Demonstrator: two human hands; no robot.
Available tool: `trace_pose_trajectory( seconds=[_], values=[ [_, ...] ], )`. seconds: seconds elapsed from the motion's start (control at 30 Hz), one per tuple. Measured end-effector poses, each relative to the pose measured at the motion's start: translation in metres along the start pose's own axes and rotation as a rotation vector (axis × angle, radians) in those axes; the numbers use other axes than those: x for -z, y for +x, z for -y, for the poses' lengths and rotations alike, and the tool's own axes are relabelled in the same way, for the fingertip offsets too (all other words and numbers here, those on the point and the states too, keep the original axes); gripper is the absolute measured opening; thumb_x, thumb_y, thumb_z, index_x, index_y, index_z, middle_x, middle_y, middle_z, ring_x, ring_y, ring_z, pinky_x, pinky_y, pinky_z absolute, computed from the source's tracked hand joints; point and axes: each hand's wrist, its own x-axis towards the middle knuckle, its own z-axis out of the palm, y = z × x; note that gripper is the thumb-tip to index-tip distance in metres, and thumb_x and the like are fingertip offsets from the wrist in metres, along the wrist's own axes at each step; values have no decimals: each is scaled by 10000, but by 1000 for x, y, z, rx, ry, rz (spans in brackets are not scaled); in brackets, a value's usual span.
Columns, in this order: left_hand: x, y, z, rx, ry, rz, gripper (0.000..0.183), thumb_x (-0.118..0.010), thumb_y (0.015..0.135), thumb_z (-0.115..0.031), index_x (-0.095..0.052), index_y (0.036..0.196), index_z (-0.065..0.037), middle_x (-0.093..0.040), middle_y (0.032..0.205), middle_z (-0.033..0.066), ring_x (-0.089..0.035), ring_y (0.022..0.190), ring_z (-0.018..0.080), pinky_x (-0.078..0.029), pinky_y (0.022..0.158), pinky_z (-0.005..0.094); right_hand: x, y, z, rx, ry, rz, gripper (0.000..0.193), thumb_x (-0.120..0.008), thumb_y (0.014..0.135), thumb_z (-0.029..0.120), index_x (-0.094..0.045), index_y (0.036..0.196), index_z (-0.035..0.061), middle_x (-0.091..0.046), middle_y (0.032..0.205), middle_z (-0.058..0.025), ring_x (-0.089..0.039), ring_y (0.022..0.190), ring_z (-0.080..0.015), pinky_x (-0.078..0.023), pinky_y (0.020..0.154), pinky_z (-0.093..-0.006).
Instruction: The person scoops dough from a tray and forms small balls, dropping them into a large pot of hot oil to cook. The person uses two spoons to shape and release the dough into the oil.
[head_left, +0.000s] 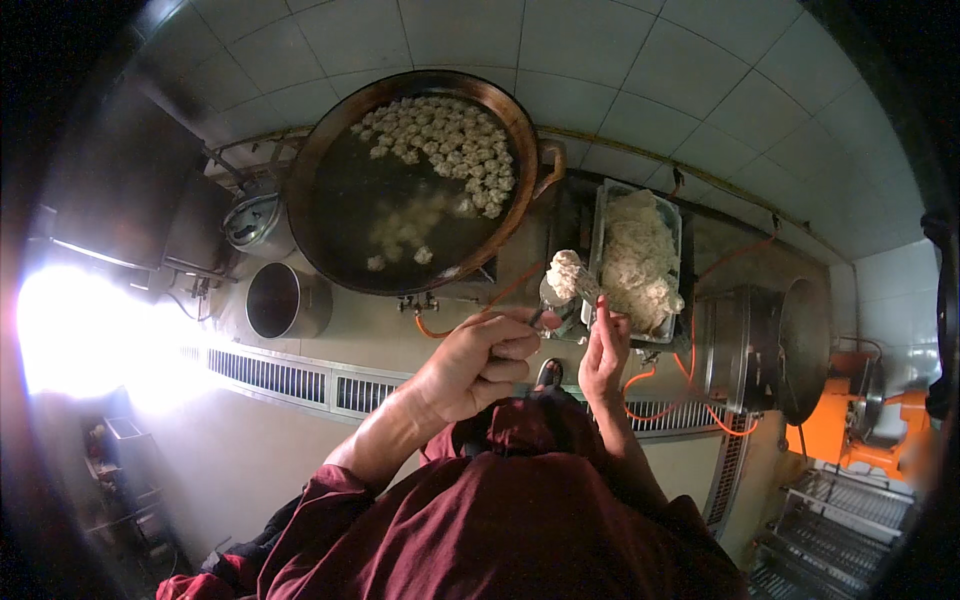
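My left hand (pixel 490 360) is closed around the handle of a metal spoon (pixel 549 294). Close to the spoon's bowl, a sticky lump of pale batter (pixel 565 270) sits on the end of a metal utensil (pixel 591 287) whose exact kind I cannot make out. My right hand (pixel 606 352) grips that utensil. Beside my right hand lies a rectangular metal tray (pixel 598 235) heaped with the same pale, lumpy mixture (pixel 640 255). To the left stands a wide pan (pixel 310 215) of oil, with many pale clumps (pixel 450 140) floating mostly toward its far right.
A deep metal pot (pixel 280 302) and a smaller lidded pot (pixel 255 222) stand left of the pan. Orange hoses (pixel 690 370) run along the stove front. At right are a large metal vessel (pixel 745 345), orange equipment (pixel 845 425) and a wire rack (pixel 840 520). A tiled wall rises behind.
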Motion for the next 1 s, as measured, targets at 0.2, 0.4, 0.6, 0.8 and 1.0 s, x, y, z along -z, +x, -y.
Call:
trace_pose_trajectory(
  seconds=[0.2,0.4,0.6,0.8,1.0],
  values=[
    [21,-15,-15,-71,12,-29,295,-421,1074,-89,-549,1333,-28,-325,734,-86,-242,510,-1,-164,390,181,-3,-3,4,-45,-88,56,487,-551,991,-85,-654,1434,89,-601,1011,-73,-559,923,-210,-470,844,-312],
    [34,-11,-23,-197,173,-81,275,-428,1076,-94,-584,1295,-38,-324,739,-97,-239,516,-1,-159,404,191,-8,17,20,105,-108,162,510,-540,989,-96,-625,1459,82,-547,967,-70,-521,855,-207,-453,770,-301],
    [51,-11,-35,-230,165,-124,260,-433,1078,-101,-599,1265,-27,-323,739,-96,-245,521,-3,-158,414,201,-24,48,31,197,-171,238,494,-484,1040,-48,-558,1516,62,-470,926,-64,-483,814,-199,-438,717,-307],
    [69,-11,-39,-300,268,-188,254,-425,1088,-118,-607,1241,-28,-323,723,-93,-248,516,7,-158,419,215,-42,51,43,175,-182,336,501,-443,1067,1,-524,1552,97,-460,933,-57,-475,802,-198,-445,719,-318],
    [100,-16,-54,-364,341,-219,263,-428,1090,-122,-624,1232,-22,-326,698,-94,-259,513,11,-177,430,228,-62,60,55,147,-96,380,488,-426,1091,41,-506,1567,117,-445,904,-60,-459,776,-198,-435,703,-330]
  ],
)
